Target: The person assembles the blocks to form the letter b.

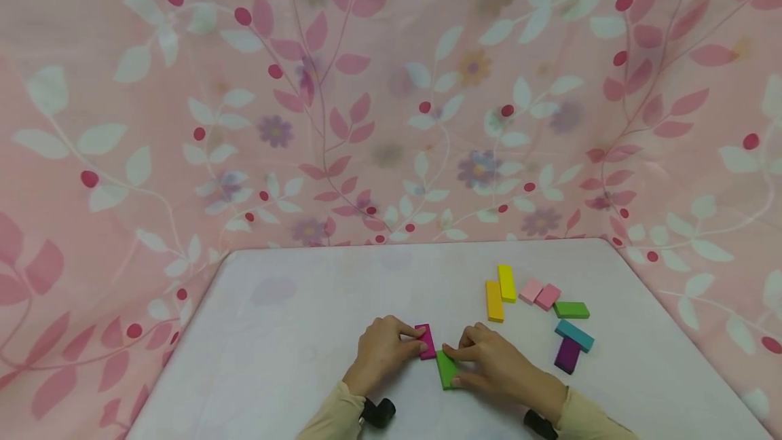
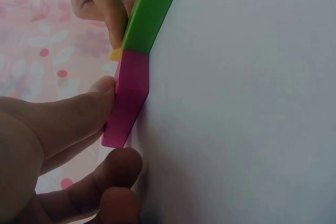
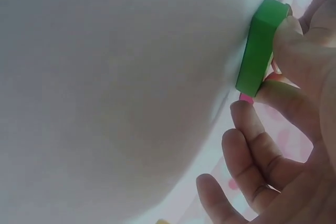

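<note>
My left hand (image 1: 381, 353) pinches a magenta block (image 1: 430, 343) between thumb and fingers, low on the white table (image 1: 293, 358). To its right, my right hand (image 1: 499, 367) holds a light green block (image 1: 447, 373) with thumb at the near end and index finger at the far end. In the left wrist view, the magenta block (image 2: 131, 85) meets the green block (image 2: 155, 11) end to corner. The right wrist view shows the green block (image 3: 257, 51) under the thumb and index finger, the other fingers held loosely away, and a sliver of magenta behind it.
Right of the hands lie two touching yellow blocks (image 1: 495, 301), two pink blocks (image 1: 547, 297), another green block (image 1: 571, 310), a blue block (image 1: 574, 335) and a purple block (image 1: 567, 355). A pink floral cloth (image 1: 391, 121) hangs behind the table.
</note>
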Available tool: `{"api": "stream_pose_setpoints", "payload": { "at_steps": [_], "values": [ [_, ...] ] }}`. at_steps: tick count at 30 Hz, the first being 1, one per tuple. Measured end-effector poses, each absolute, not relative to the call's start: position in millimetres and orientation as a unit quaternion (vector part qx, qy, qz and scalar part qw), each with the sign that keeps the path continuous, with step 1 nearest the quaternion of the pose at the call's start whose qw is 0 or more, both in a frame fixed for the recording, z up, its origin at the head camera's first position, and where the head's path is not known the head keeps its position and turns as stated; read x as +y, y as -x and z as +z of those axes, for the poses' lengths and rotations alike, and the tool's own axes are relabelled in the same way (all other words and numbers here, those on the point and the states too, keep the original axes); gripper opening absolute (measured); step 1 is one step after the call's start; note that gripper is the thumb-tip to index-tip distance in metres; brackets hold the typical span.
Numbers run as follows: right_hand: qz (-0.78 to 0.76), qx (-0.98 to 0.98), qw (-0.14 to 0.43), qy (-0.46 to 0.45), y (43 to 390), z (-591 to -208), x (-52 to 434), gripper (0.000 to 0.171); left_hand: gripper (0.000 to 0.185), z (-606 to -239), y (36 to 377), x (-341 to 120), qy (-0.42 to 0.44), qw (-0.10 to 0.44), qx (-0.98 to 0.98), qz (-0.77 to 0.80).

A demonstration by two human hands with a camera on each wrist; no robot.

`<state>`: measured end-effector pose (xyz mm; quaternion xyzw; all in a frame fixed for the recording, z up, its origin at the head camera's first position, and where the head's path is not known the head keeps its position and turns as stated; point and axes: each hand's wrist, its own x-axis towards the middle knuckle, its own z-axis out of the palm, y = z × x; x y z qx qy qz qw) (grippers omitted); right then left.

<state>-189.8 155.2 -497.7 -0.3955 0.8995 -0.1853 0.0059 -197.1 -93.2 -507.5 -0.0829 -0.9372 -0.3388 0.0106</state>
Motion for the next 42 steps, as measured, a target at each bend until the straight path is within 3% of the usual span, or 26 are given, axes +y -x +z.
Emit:
{"api": "stream_pose_setpoints", "payload": {
  "at_steps": [13, 27, 42],
  "values": [
    [-0.173, 0.897, 0.030, 0.405, 189.2, -496.9, 142.2, 0.049, 0.022, -511.6, 198.3, -107.3, 0.063, 0.014, -0.934, -0.350],
    [-0.138, 0.905, -0.041, 0.400, 179.7, -499.0, 120.7, 0.050, 0.025, -510.7, 194.7, -106.8, 0.077, 0.024, -0.942, -0.326],
    [-0.126, 0.914, -0.026, 0.386, 175.6, -491.3, 109.0, 0.050, 0.029, -509.5, 190.4, -102.8, 0.080, 0.030, -0.949, -0.305]
  ]
}}
